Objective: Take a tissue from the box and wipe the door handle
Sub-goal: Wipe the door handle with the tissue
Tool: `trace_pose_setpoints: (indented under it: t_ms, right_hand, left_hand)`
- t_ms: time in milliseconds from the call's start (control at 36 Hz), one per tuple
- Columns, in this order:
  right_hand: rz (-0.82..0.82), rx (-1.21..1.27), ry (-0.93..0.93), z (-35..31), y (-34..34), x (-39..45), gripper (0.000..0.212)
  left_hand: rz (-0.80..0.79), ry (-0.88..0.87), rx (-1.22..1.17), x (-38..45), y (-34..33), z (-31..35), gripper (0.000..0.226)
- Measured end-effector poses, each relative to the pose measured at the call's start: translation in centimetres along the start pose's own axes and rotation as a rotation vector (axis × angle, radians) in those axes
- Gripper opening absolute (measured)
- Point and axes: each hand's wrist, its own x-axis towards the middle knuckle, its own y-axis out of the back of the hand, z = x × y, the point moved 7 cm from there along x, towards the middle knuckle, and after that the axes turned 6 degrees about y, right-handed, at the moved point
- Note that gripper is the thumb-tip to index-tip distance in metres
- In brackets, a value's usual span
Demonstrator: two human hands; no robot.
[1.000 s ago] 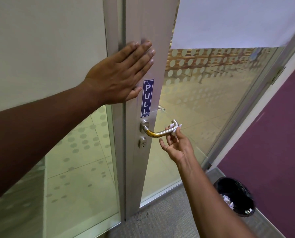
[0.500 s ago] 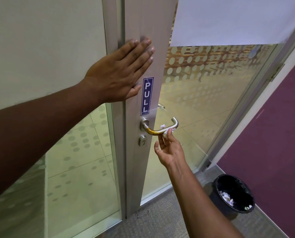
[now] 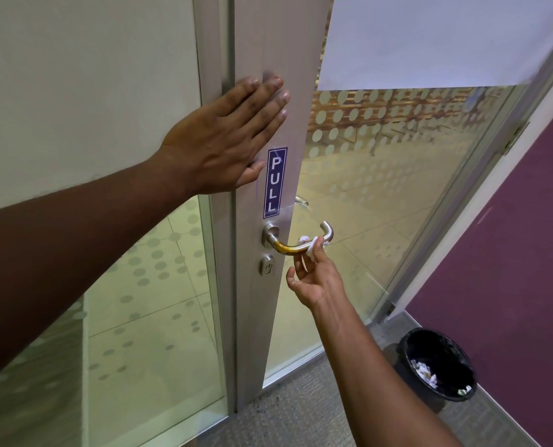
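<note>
The left hand (image 3: 226, 140) lies flat with fingers straight and together, palm pressed on the brushed aluminium door stile (image 3: 255, 301), fingertips reaching toward the stile's right edge, thumb tucked just beside the blue vertical "PULL" sticker (image 3: 275, 182). Below that sticker sits the curved silver metal door handle (image 3: 296, 245), its bar jutting out past the stile's edge into open air, with a warm golden reflection along the lower stretch. And here is the right hand (image 3: 313, 275), coming up from underneath, palm turned upward, fingers curled, pinching a small crumpled white tissue (image 3: 313, 242) against the bar, near the bend where the handle turns up at its free end. The tissue wraps over the bar there; the rest of the bar toward the round rose shows bare. Just under the rose is a small round keyhole cylinder (image 3: 267, 265). The door stands swung open, its frosted glass panel with dotted pattern (image 3: 381, 175) angling away to the right. Grey carpet floor (image 3: 300, 421) spreads below the door's bottom edge, with room around the right forearm. Near the purple wall (image 3: 510, 253), at the carpet's right edge, stands a black lined waste bin (image 3: 437, 362) holding crumpled white scraps, well apart from the hands.
</note>
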Motion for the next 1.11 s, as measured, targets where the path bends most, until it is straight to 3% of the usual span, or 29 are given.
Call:
trace_pose_setpoints:
  t_ms: [389, 556, 694, 806, 889, 972, 1111]
  right_hand:
    - [-0.019, -0.088, 0.027, 1.9, -0.3, -1.4, 0.026]
    - [0.037, -0.487, 0.158, -1.0, 2.0, -2.2, 0.030]
    - [0.015, -0.745, 0.401, -5.1, 0.9, -4.3, 0.037]
    - [-0.105, -0.921, 0.651, -7.7, -2.4, -5.9, 0.038]
    - [-0.179, -1.252, 0.874, -8.7, -4.8, -6.3, 0.023]
    - [-0.185, -1.630, 1.091, -8.6, -6.9, -6.0, 0.026]
    - [-0.322, -1.944, 1.185, -6.3, -9.0, -4.9, 0.018]
  left_hand:
    - [0.008, 0.002, 0.029, -0.1, 0.0, -0.2, 0.080]
    - [0.032, 0.004, 0.010, -0.1, -0.1, -0.1, 0.079]
    - [0.062, 0.002, 0.004, -0.1, -0.2, 0.0, 0.078]
    - [0.067, -0.003, 0.015, -0.1, -0.3, 0.0, 0.079]
    - [0.074, -0.002, 0.018, -0.1, -0.3, -0.1, 0.078]
    - [0.085, -0.002, 0.021, -0.1, -0.3, -0.1, 0.079]
    - [0.094, -0.003, 0.030, -0.1, -0.4, 0.0, 0.078]
